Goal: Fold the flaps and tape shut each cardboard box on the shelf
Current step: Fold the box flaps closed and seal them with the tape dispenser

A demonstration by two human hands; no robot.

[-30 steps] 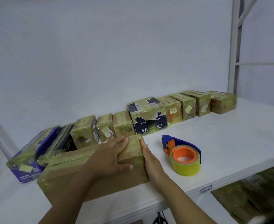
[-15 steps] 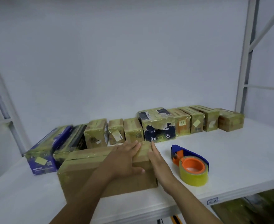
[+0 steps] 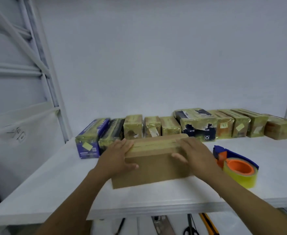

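A brown cardboard box [image 3: 153, 165] sits on the white shelf [image 3: 54, 180], its top flaps folded down with a strip of tape along the seam. My left hand [image 3: 118, 156] grips its left end, fingers over the top edge and thumb on the front face. My right hand [image 3: 194, 154] grips its right end the same way. A tape dispenser [image 3: 236, 167] with a yellow roll, orange core and blue frame lies just right of the box.
A row of several taped boxes [image 3: 198, 124] lines the back of the shelf, from a blue box [image 3: 90, 141] at the left to a brown one [image 3: 282, 128] at the right. White rack uprights stand at both sides. Scissors [image 3: 191, 226] and a cutter [image 3: 208, 224] lie below the shelf.
My left hand slid from the top of the box to its left end, and my right hand closed on the right end. The view has swung to the left.
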